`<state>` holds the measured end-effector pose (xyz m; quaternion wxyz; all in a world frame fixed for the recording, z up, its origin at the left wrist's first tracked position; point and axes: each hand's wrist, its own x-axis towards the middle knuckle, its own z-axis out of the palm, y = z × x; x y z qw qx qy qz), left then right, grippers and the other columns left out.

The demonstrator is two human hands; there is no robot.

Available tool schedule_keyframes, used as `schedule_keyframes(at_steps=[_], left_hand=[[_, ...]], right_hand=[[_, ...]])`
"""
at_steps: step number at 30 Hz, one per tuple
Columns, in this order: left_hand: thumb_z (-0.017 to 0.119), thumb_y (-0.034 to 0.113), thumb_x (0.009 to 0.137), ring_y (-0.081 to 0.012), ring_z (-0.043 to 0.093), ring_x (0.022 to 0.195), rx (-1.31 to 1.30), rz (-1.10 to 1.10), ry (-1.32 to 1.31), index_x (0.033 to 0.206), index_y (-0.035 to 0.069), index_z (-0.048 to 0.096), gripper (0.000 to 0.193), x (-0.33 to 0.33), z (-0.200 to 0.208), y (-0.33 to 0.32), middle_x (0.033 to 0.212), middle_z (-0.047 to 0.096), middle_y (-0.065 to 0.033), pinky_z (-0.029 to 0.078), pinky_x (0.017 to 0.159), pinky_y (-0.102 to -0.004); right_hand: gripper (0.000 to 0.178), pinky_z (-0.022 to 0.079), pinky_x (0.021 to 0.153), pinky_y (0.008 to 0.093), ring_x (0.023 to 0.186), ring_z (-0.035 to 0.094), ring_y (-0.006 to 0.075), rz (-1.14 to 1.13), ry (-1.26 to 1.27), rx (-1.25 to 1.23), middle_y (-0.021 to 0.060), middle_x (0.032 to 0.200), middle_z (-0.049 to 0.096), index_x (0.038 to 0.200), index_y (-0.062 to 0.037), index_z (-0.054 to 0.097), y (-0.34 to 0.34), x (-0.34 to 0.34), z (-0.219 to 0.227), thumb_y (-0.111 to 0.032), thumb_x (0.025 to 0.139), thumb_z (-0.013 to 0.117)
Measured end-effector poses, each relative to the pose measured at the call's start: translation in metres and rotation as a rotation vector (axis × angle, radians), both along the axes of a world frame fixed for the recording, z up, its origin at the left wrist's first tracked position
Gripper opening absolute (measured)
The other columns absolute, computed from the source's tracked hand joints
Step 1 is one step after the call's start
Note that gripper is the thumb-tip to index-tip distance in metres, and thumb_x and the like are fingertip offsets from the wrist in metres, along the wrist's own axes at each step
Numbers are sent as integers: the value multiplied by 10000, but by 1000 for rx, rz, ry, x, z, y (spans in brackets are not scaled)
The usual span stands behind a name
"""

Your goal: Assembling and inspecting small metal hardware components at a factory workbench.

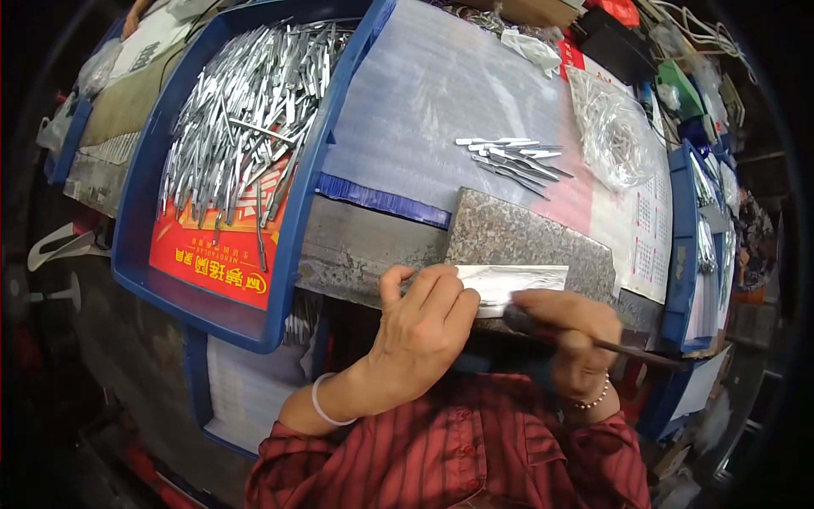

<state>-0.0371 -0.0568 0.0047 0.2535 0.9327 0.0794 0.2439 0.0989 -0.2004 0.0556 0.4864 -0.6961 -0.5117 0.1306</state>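
My left hand (428, 318) is closed, fingers curled down at the left end of a shiny silver sheet (543, 278). What its fingers hold is mostly hidden. The sheet lies along the near edge of a speckled stone block (509, 233). My right hand (585, 335), smeared by motion, grips a dark long-handled tool (640, 352). The tool's rounded dark end is beside the sheet, and its thin shaft sticks out to the right. Beyond the block lies a small pile of slim silver metal pieces (513, 159).
At left stands a blue tray (297, 212) heaped with similar metal pieces (254, 102). A coiled clear plastic bundle (615, 127) lies at the right on printed paper. Blue bins (678, 246) line the right edge. Another person's hand (131, 21) shows at far upper left.
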Motion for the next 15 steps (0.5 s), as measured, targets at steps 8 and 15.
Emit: schedule_keyframes(at_steps=[8,15], left_hand=[[733,1,690,-221,631,885,-5,194,-167,907,80,594,269,-41,10,-10,902,589,-60,375,800,-385],[635,18,841,-321,576,784,-141,608,73,904,41,594,79,-167,-30,-12,845,611,-112,411,732,-414]], right_hand=[[563,413,535,269,644,563,175,-198,238,94,242,1024,659,928,17,602,-45,-23,8,-502,998,393],[380,305,443,182,477,438,64,-147,475,159,209,950,648,1021,4,559,-70,-30,-9,-346,1032,413]])
